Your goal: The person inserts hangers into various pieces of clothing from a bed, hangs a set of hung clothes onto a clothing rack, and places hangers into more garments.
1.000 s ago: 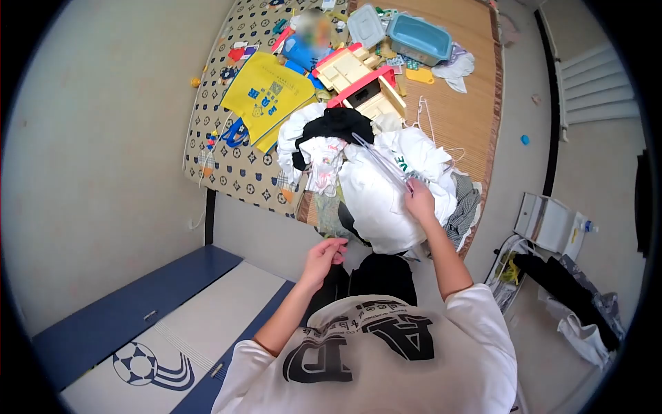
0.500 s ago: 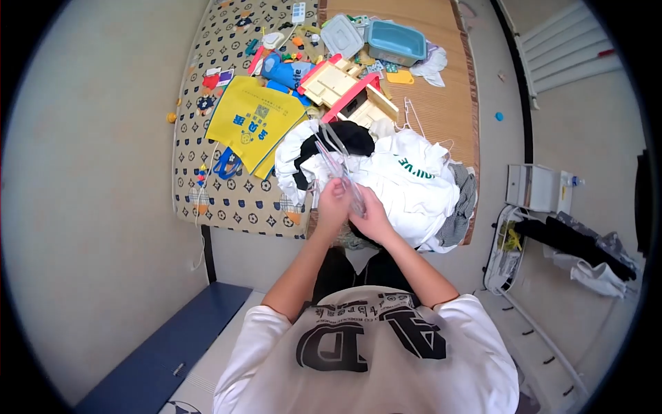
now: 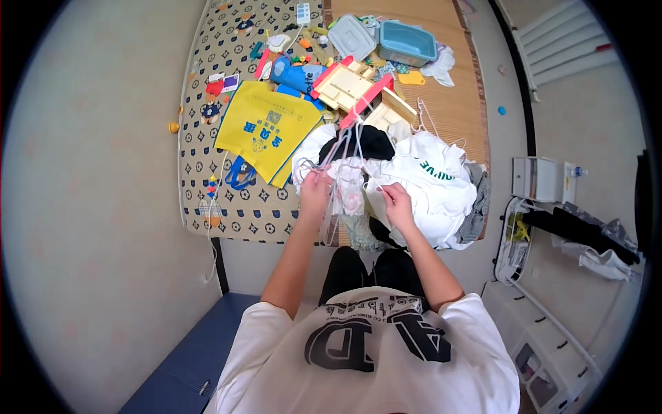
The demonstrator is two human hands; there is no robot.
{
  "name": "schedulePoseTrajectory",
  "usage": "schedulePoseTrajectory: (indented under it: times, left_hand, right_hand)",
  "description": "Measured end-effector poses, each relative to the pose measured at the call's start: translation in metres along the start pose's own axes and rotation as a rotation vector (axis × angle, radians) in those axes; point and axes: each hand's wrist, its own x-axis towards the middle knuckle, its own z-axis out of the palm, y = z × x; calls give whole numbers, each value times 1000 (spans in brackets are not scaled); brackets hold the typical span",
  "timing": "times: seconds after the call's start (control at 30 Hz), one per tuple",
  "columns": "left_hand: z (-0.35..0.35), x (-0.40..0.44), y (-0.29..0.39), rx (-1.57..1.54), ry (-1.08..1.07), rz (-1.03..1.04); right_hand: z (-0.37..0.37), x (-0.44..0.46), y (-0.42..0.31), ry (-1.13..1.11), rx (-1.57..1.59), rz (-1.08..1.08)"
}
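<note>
My left hand (image 3: 315, 190) is closed around a bunch of thin clothes hangers (image 3: 343, 141), pinkish and grey. To its right, my right hand (image 3: 396, 203) pinches the lower end of a white clothes hanger (image 3: 360, 141), whose hook points away from me. Between the two hands hangs a pale garment with pink patches (image 3: 350, 188); whether it is on the white hanger, I cannot tell. Behind and right of my hands lies a pile of clothes, with a white shirt bearing green letters (image 3: 427, 183) and a black garment (image 3: 372, 143).
A yellow bag (image 3: 265, 124) lies on the patterned mat to the left. Beyond the clothes sit a cream and pink toy house (image 3: 345, 83), a blue bin (image 3: 407, 43) and its grey lid (image 3: 352, 38). A white rack (image 3: 514, 241) stands at the right.
My hands have moved apart, the left one leftward and the right one rightward. The white hanger and the pale pink garment now show between them.
</note>
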Motion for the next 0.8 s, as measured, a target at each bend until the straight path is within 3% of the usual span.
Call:
schedulePoseTrajectory:
  times: [0.17, 0.2, 0.3, 0.33, 0.43, 0.47, 0.5, 0.57, 0.7, 0.77, 0.8]
  left_hand:
    - [-2, 27, 3, 101, 73, 29]
    - [-13, 37, -8, 69, -12, 27]
    - [4, 43, -22, 446, -37, 139]
    - [5, 45, -27, 729, -56, 61]
    - [32, 32, -42, 1130, -237, 324]
    - [48, 26, -42, 1000, -374, 361]
    - [86, 1, -22, 627, -390, 53]
    - [125, -24, -28, 154, -464, -99]
    - [176, -38, -38, 155, -340, -139]
    - [182, -36, -39, 121, -217, -133]
    - [190, -41, -30, 86, -173, -157]
  right_hand:
    - [-45, -6, 18, -21, 440, 244]
    - [-56, -6, 17, -8, 534, 308]
    - [-82, -9, 23, -22, 643, 377]
    - [-85, -11, 25, -25, 635, 375]
    - [-89, -26, 30, -28, 573, 297]
    - [-88, -32, 29, -28, 552, 254]
    - [-85, -38, 27, -31, 531, 210]
    - [-83, -50, 18, -87, 356, 123]
    - [-95, -60, 32, -179, 323, -45]
    - [-95, -55, 84, 68, 407, 288]
    - [-110, -47, 92, 236, 293, 290]
